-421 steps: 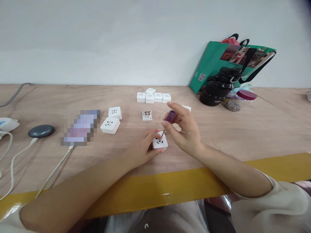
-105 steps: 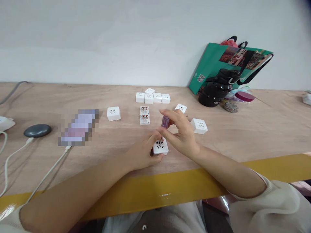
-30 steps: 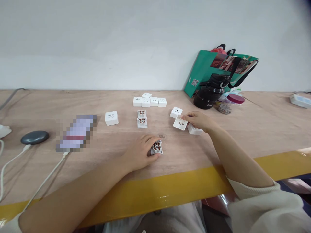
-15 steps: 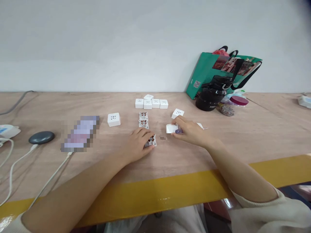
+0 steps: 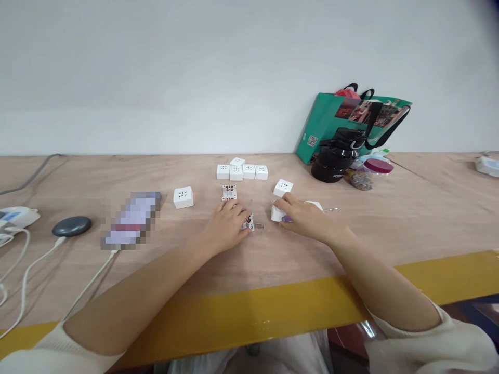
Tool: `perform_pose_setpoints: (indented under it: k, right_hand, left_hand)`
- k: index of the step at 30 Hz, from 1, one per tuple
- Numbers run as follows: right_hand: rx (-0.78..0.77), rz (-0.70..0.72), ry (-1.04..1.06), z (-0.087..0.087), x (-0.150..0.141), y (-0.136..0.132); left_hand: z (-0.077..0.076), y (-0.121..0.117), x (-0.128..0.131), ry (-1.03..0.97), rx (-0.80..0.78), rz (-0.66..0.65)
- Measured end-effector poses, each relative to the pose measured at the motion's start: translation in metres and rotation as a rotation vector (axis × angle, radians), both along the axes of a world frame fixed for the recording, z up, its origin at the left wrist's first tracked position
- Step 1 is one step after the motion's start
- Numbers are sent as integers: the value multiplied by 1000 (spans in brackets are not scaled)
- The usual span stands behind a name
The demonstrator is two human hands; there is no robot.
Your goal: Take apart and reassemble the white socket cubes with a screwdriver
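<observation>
My left hand (image 5: 227,227) rests on the table, its fingers closed over a white socket insert (image 5: 248,222) with copper-coloured parts, mostly hidden. Another such insert (image 5: 229,192) lies just beyond the fingertips. To the right, my right hand (image 5: 306,218) pinches a white socket housing (image 5: 275,213), slightly tilted. A purple handle (image 5: 286,218) shows under those fingers, and a thin metal shaft (image 5: 332,209) sticks out on the hand's other side, like a screwdriver. Another white piece (image 5: 315,204) lies partly behind this hand. A white socket (image 5: 283,187) sits just beyond it.
Several white sockets (image 5: 236,172) stand grouped near the wall, and one more socket (image 5: 183,197) sits to the left. A phone (image 5: 132,218) on a cable and a dark round device (image 5: 72,226) lie left. A black bottle (image 5: 334,161), green bag (image 5: 323,117) and lidded jar (image 5: 378,166) stand right.
My right hand has lifted and tilted the white housing; the metal shaft now sticks out further right. My left hand has shifted slightly forward over the inserts. The whole view has moved slightly.
</observation>
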State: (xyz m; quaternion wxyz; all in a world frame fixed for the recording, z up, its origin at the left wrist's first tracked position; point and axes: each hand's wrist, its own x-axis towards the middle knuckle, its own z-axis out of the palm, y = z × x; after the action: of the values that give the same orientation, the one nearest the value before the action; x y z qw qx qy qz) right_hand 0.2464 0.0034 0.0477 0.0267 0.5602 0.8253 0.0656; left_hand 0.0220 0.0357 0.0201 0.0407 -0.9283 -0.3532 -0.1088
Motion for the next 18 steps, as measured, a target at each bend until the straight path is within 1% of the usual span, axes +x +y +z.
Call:
perform_pose_setpoints:
  k: [4,7,10,14,15,16,18]
  right_hand:
    - [-26,13,-8,1,0,0]
    - [-20,-3,-26,-2,2,2]
    - [-19,-33,-34,-6,5,6]
    - [-7,-70,-18,-6,6,6]
    - [3,-75,6,-5,5,6]
    - [18,-79,38,-4,4,5]
    - [62,-66,118,-3,0,3]
  left_hand:
    - [0,1,-17,-1,17,29]
    - [-4,2,-30,-4,49,76]
    - [-6,5,-36,-20,50,108]
    - [-2,20,-49,-141,60,179]
    - [0,26,-55,-170,60,222]
    - [2,33,-63,-177,67,296]
    - [8,44,-81,-113,48,536]
